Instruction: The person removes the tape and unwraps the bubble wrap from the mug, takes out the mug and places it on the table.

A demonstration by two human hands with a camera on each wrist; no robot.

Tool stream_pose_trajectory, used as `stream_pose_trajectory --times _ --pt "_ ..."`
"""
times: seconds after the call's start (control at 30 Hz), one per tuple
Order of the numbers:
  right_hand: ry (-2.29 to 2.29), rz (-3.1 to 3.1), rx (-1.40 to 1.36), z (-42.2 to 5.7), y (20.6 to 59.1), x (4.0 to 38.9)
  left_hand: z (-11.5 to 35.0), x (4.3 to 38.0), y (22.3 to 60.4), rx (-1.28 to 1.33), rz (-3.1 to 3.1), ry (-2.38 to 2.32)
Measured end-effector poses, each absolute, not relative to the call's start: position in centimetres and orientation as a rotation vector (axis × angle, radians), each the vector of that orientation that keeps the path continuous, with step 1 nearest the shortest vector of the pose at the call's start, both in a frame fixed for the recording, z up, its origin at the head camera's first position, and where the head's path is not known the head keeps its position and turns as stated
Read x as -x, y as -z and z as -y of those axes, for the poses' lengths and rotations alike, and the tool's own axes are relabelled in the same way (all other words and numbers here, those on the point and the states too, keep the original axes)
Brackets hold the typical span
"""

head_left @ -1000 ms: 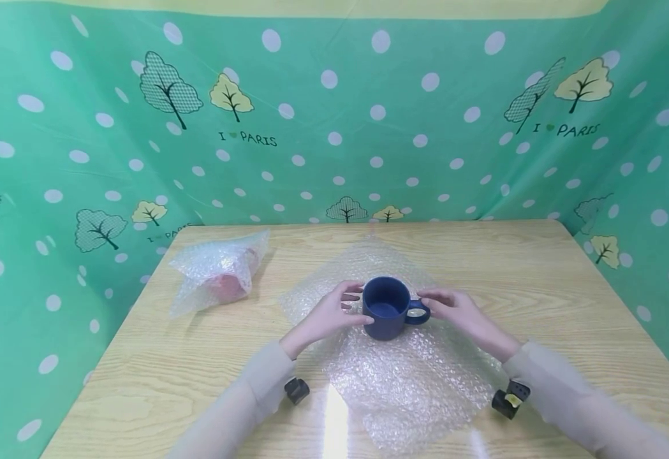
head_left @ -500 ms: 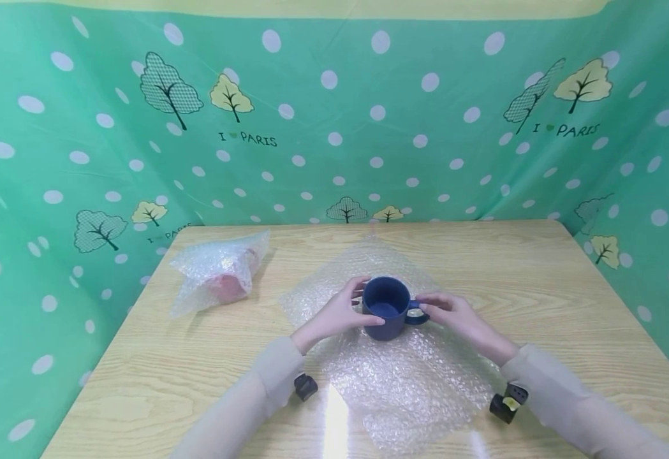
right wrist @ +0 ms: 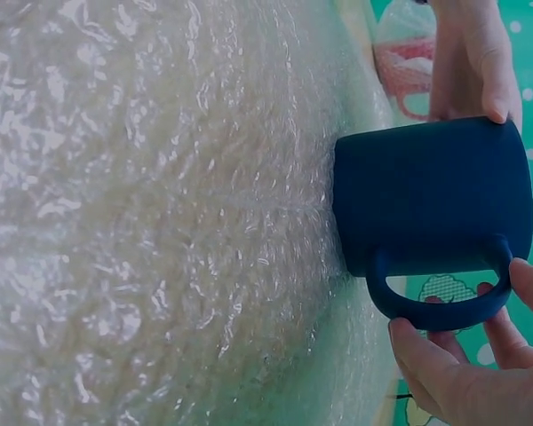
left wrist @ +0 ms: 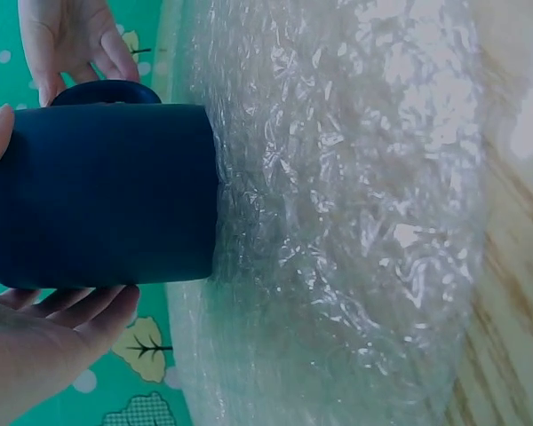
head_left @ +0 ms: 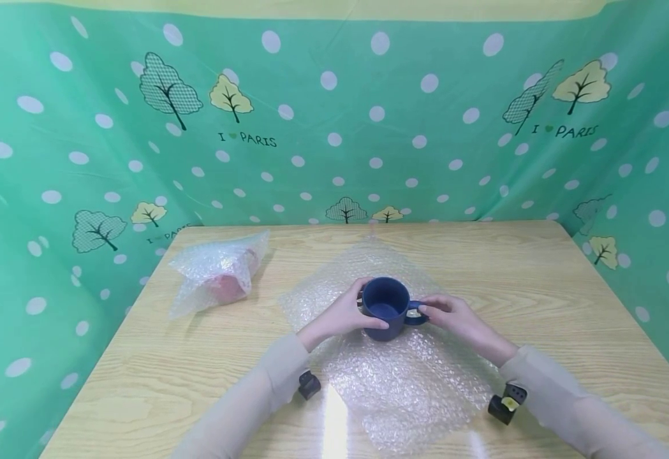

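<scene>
The blue mug (head_left: 390, 312) stands upright on the bubble wrap (head_left: 397, 389); its handle (right wrist: 449, 316) points to 3 o'clock; the left hand (head_left: 342, 313), at 9 o'clock, curls its fingers (left wrist: 111, 315) round the mug; the right hand (head_left: 459, 322) pinches the handle; a wrapped parcel (head_left: 219, 274) lies on the tabletop (head_left: 541, 274) toward 10 o'clock.

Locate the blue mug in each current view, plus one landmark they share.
Head: blue mug, right of centre, lower half.
Left wrist: blue mug, left side, appearing sideways.
Right wrist: blue mug, right side, around mid-height, also sideways.
Shared landmark: bubble wrap sheet, beneath the mug in head, right of it in left wrist, left of it in right wrist.
</scene>
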State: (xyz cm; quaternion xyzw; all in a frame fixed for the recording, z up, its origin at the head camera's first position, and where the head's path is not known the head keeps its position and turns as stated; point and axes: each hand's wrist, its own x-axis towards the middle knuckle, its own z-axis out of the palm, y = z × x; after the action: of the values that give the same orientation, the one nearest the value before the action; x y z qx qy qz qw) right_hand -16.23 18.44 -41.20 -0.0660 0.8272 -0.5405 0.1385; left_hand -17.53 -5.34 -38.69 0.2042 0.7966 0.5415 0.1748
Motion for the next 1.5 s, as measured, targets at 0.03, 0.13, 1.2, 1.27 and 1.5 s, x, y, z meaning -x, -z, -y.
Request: stream_pose_trajectory --times 0.03,0.13,1.2,1.27,1.5 --pt "1.576 -2.379 0.188 -18.4 41.2 16.2 5.3 17.6 38.8 -0.586 -2.252 -1.537" --pt "1.609 -2.331 0.188 -18.4 41.3 16.2 5.3 18.4 40.2 -0.599 -2.245 -1.544" --pt "1.751 -2.204 0.146 -17.6 40.8 16.0 5.9 19.3 41.9 -0.591 -2.409 -1.507" --pt "1.752 -2.214 0.135 -17.3 40.4 15.9 6.1 19.3 41.8 -0.600 -2.413 -1.513" --pt "1.754 -2.239 0.145 -16.1 39.4 15.4 7.1 18.8 41.2 -0.598 -2.418 -1.531"
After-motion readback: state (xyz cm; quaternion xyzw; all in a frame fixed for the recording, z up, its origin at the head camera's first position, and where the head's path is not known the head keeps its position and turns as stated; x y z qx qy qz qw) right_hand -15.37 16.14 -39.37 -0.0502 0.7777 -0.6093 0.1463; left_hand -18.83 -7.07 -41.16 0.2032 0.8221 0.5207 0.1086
